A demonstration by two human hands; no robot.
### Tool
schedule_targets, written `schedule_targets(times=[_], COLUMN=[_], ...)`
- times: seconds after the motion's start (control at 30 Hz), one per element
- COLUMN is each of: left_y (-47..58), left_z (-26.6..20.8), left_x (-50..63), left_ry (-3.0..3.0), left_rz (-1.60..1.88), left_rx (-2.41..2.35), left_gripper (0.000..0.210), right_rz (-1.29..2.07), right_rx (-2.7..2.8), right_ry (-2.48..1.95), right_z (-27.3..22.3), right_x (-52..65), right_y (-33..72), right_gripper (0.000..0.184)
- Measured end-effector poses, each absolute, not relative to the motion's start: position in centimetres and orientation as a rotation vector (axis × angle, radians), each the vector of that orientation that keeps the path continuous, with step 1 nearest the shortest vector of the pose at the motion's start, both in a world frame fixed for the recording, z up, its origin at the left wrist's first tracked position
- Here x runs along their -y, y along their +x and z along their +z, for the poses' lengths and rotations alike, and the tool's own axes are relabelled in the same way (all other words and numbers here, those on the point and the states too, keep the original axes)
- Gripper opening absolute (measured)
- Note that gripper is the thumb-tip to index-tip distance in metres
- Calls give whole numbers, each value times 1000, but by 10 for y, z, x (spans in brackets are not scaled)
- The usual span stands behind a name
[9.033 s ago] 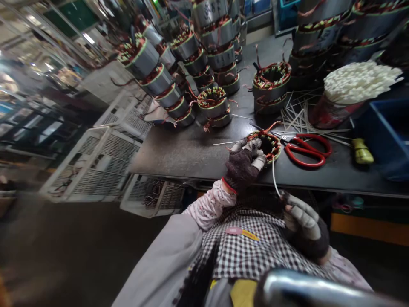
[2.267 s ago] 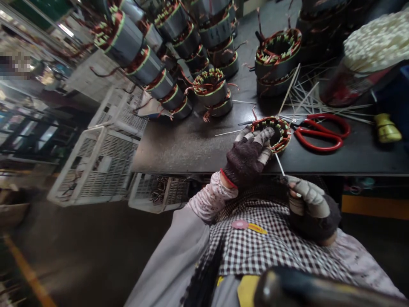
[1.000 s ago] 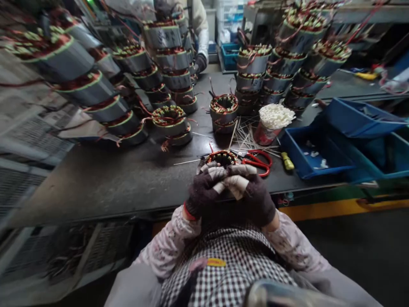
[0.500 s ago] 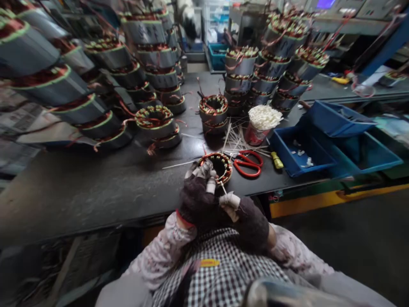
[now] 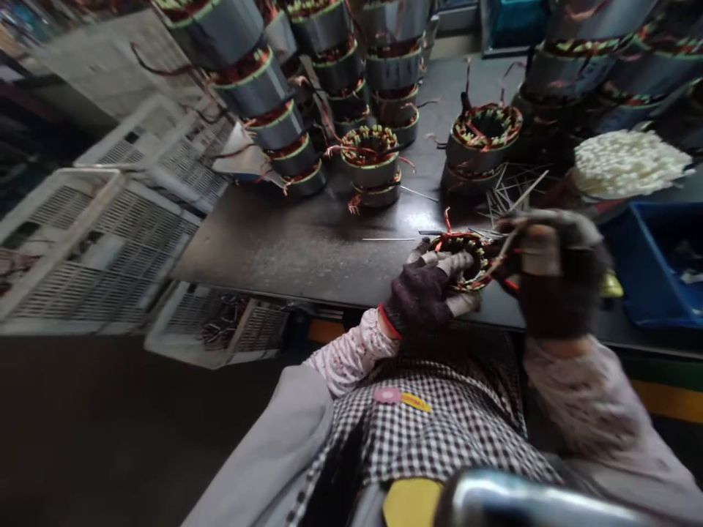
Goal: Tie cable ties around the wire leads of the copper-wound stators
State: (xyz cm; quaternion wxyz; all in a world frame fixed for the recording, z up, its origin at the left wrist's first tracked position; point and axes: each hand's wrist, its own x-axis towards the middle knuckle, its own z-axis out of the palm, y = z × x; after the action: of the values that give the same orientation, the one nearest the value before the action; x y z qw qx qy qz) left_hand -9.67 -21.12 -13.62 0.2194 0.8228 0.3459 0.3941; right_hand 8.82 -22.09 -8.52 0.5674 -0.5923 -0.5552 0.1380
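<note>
My left hand (image 5: pixel 425 289), in a dark glove with pale fingertips, grips the near left side of a motor stator (image 5: pixel 479 258). Copper windings and pale slot ends ring the stator's opening, and some fingers reach over its rim. Just right of it, my right hand (image 5: pixel 557 267), gloved alike, is raised with bent fingers closed on a thin pale strip (image 5: pixel 502 251). That strip slants down to the stator's right rim; whether its end sits in a slot I cannot tell. Red scissors handles (image 5: pixel 512 284) are mostly hidden behind my right hand.
Stacked stators (image 5: pixel 280 124) stand at the back left, with a shorter stack (image 5: pixel 370 165) and another (image 5: pixel 483 143) nearer. Loose strips (image 5: pixel 516 192) lie beside a container of white strips (image 5: pixel 631 165). A blue bin (image 5: pixel 653 271) is right; white crates (image 5: pixel 93 249) are left.
My view has swung left, bringing the crates into sight. My right hand has risen from the stator's near edge to its right side. My left hand stays on the stator.
</note>
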Motion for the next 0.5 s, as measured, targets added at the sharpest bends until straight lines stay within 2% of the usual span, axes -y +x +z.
schedule_targets(times=[0.07,0.13,0.27,0.33,0.4,0.5], left_y=[-92,-86,-80,-84,-93,-112], left_z=[-136,-136,-140,-143,-148,-157], left_x=[212,211,209,208,207,207], left_ry=[2273,2259,2247,2275,2289,2300], left_rz=[1158,1199,1228,1214,1231,1254], left_rx=[-980,-1023,-1055,-1022,-1017,-1028], left_gripper=[24,16,17,23,40,59], right_rz=[182,166,256,233,203,183], right_rx=[1372,1582,2290,2384,2375,2225], right_ry=[-1598,-1862,-2280,-2263,-2245,-2219], right_z=[-84,-85,-91,-90,-88,-90], right_x=[239,243,216,203,201,221], right_y=[124,155,176,173,172,183], right_gripper=[39,30,38,39,36,24])
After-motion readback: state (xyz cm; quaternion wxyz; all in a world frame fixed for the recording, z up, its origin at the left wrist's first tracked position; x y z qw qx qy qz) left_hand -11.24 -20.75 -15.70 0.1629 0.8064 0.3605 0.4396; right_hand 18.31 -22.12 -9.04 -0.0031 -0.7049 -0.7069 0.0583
